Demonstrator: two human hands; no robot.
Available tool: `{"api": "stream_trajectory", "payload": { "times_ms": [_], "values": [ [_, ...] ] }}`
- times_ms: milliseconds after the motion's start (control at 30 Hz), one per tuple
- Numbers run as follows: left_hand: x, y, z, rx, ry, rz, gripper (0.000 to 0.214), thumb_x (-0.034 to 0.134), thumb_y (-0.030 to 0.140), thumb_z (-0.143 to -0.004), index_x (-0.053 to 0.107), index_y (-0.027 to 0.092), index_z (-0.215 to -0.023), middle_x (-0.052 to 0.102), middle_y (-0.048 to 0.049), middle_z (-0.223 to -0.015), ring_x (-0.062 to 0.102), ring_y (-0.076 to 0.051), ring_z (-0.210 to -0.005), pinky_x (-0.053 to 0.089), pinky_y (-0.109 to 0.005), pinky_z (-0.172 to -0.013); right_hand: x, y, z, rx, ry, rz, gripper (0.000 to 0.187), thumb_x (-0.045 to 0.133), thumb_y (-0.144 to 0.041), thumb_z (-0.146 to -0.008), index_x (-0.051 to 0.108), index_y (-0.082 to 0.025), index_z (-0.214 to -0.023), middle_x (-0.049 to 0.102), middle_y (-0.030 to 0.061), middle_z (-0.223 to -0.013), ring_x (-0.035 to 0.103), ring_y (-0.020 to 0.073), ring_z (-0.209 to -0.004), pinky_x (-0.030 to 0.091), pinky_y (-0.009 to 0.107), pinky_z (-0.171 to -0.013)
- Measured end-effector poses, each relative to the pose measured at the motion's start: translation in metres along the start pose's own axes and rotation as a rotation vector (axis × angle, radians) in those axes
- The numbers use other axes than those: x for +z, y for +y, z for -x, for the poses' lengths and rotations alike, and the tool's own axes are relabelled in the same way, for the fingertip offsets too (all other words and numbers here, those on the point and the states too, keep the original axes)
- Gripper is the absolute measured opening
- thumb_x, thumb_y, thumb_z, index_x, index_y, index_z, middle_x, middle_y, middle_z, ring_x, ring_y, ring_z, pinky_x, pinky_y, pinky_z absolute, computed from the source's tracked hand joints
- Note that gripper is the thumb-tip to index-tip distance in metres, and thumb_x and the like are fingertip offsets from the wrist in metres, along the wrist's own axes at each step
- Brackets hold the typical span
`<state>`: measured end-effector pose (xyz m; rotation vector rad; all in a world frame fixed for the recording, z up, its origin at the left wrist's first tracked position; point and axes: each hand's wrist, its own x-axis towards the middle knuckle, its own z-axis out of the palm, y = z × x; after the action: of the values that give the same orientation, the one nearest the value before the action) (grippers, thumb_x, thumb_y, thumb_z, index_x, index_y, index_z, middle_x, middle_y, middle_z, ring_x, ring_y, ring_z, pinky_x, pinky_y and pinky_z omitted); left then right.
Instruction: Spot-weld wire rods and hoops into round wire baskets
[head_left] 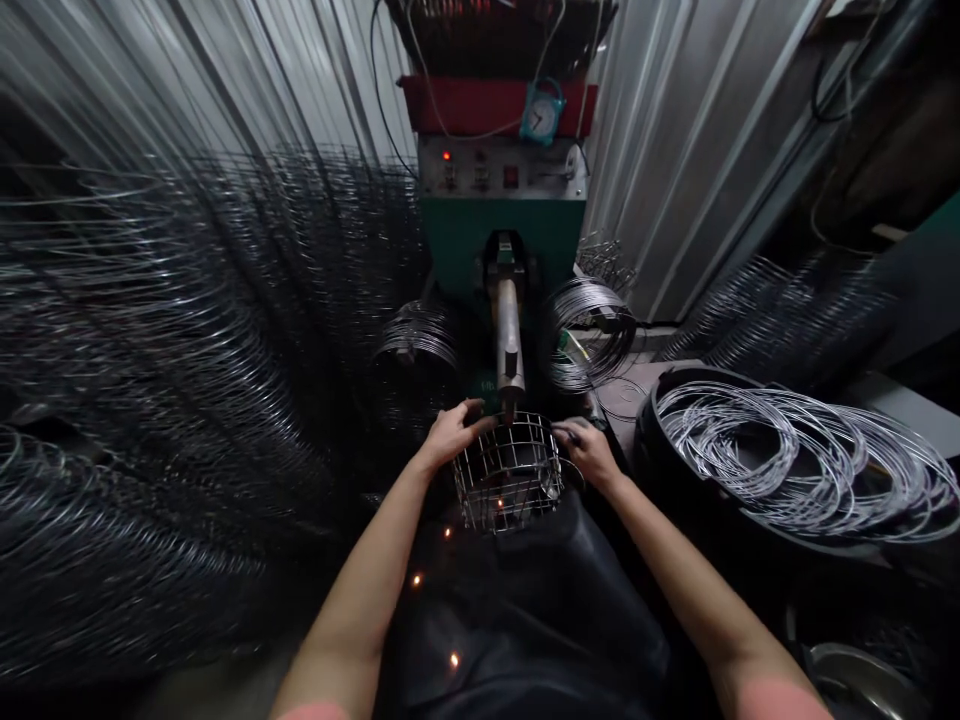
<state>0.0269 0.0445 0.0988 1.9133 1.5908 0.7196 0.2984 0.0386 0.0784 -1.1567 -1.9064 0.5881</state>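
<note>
A round wire basket (507, 470) of open metal mesh sits in front of me, just under the tip of the spot welder's arm (509, 340). My left hand (451, 437) grips its left upper rim, thumb and fingers closed on the wire. On the opposite side my right hand (589, 450) pinches the rim, with the fingertips partly hidden. Small orange sparks (448, 533) fly between the basket and the dark apron (540, 610) over my lap.
The green welding machine (501, 240) carries a lit red lamp and a blue clock (541, 112). Wire rings hang beside its arm (592, 335). Tall stacks of wire rings (187, 300) crowd the left. At right, a black tub (694, 480) holds loose wire hoops (795, 455).
</note>
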Motion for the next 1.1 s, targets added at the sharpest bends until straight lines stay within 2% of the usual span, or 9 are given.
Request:
{"api": "stream_trajectory", "payload": {
  "times_ms": [100,233,400,533,600,700,900,1033,1100],
  "values": [
    [-0.007,0.001,-0.022,-0.037,-0.042,-0.11,0.043,0.045,0.056,-0.084,0.066,0.021,-0.095,0.069,-0.004,-0.092,0.062,-0.022,-0.093,0.044,-0.032,-0.083,0.013,0.006,-0.056,-0.049,-0.221,0.065,0.029,0.051,-0.039,-0.084,0.071,-0.018,-0.086,0.067,0.0077,-0.09,0.061,0.0195,-0.083,0.045,0.028,-0.075],
    [-0.003,0.002,-0.034,-0.002,-0.113,-0.259,0.039,0.047,0.055,-0.084,0.067,0.022,-0.079,0.067,-0.0013,-0.073,0.063,-0.021,-0.077,0.044,-0.031,-0.077,0.028,0.015,-0.086,0.028,-0.505,0.178,0.031,0.049,-0.039,-0.085,0.068,-0.016,-0.078,0.062,0.0008,-0.067,0.054,0.0144,-0.064,0.038,0.023,-0.059],
    [0.003,0.009,-0.039,0.021,-0.02,-0.45,0.038,0.041,0.048,-0.09,0.065,0.02,-0.08,0.068,-0.0037,-0.078,0.063,-0.024,-0.085,0.027,-0.057,-0.1,0.04,0.019,-0.092,0.068,-0.438,0.33,0.029,0.045,-0.039,-0.088,0.065,-0.018,-0.08,0.063,0.0013,-0.073,0.052,0.0138,-0.067,0.031,0.022,-0.057],
    [-0.003,0.019,-0.033,-0.002,0.111,-0.511,0.031,0.039,0.038,-0.093,0.061,0.019,-0.101,0.063,-0.0111,-0.109,0.054,-0.028,-0.106,0.017,-0.072,-0.097,0.044,0.018,-0.105,0.089,-0.422,0.379,0.031,0.045,-0.038,-0.088,0.064,-0.019,-0.073,0.061,0.0018,-0.068,0.05,0.0139,-0.063,0.029,0.022,-0.055],
    [-0.008,0.019,-0.024,0.09,0.075,-0.511,0.029,0.044,0.039,-0.091,0.06,0.02,-0.106,0.061,-0.0101,-0.112,0.053,-0.028,-0.108,0.017,-0.073,-0.096,0.041,0.018,-0.109,0.082,-0.446,0.387,0.031,0.048,-0.038,-0.086,0.063,-0.018,-0.068,0.059,0.0008,-0.064,0.047,0.013,-0.06,0.027,0.022,-0.053],
    [-0.009,0.013,-0.009,0.25,-0.095,-0.529,0.02,0.049,0.033,-0.09,0.062,0.022,-0.1,0.064,-0.0052,-0.098,0.057,-0.023,-0.096,0.023,-0.068,-0.098,0.034,0.018,-0.107,0.051,-0.458,0.405,0.031,0.05,-0.039,-0.085,0.062,-0.018,-0.066,0.058,0.0002,-0.063,0.044,0.012,-0.058,0.025,0.023,-0.053],
    [0.001,0.007,0.018,0.548,-0.175,-0.597,0.017,0.048,0.021,-0.09,0.064,0.017,-0.088,0.064,-0.0043,-0.083,0.057,-0.016,-0.08,0.044,-0.031,-0.082,0.025,0.005,-0.079,0.019,-0.446,0.423,0.029,0.049,-0.039,-0.085,0.061,-0.019,-0.067,0.059,0.0011,-0.063,0.046,0.0126,-0.058,0.025,0.023,-0.053],
    [-0.016,0.009,0.05,0.776,-0.111,-0.678,0.019,0.045,0.016,-0.09,0.063,0.016,-0.087,0.062,-0.0036,-0.076,0.054,-0.016,-0.077,0.043,-0.032,-0.086,0.028,-0.018,-0.057,0.021,-0.41,0.376,0.03,0.048,-0.039,-0.083,0.059,-0.019,-0.065,0.058,0.0013,-0.06,0.045,0.0129,-0.057,0.026,0.023,-0.053],
    [-0.034,0.013,0.073,0.808,-0.048,-0.698,0.02,0.043,0.016,-0.091,0.063,0.017,-0.089,0.061,-0.0028,-0.075,0.053,-0.015,-0.075,0.042,-0.033,-0.09,0.034,-0.033,-0.05,0.05,-0.365,0.346,0.031,0.049,-0.04,-0.082,0.058,-0.019,-0.062,0.057,0.0013,-0.058,0.045,0.013,-0.056,0.026,0.024,-0.053]
  ]
}}
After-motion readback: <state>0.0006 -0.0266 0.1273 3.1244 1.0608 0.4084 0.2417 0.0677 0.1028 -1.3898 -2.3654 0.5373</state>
